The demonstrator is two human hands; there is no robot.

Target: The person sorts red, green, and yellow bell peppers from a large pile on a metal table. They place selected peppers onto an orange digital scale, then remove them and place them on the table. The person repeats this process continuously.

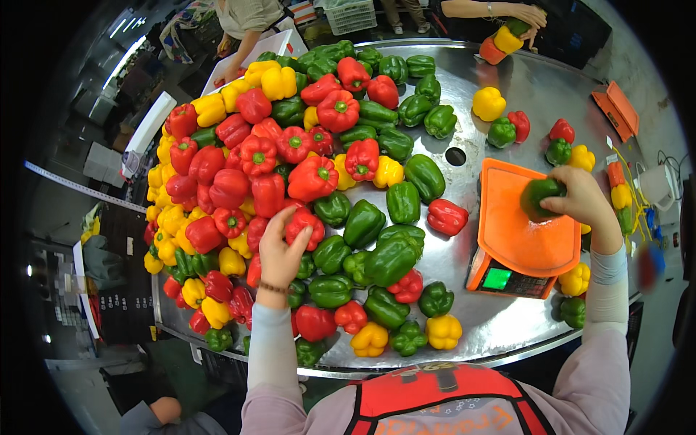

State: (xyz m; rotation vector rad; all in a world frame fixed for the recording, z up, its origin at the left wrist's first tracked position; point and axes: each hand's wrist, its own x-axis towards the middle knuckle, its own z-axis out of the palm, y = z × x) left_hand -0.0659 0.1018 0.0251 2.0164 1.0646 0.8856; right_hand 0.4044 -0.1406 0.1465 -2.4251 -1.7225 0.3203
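My left hand (283, 250) reaches into the pile of bell peppers, its thumb and fingers around a red bell pepper (305, 226) that lies among the others. Over the orange tray of a digital scale (522, 239) is my right hand (582, 198), its fingers closed around a green bell pepper (538, 200). Whether that pepper touches the tray cannot be told. The scale's display is lit green. Between the pile and the scale lies a single red bell pepper (447, 217). More green peppers, such as one large one (394, 260), lie right of my left hand.
The steel table (462, 65) has a round hole. Beyond the scale lie small groups of red, green and yellow peppers (488, 104). A second orange scale (617, 111) stands far right. Two people work across the table, one holding stacked peppers (507, 39).
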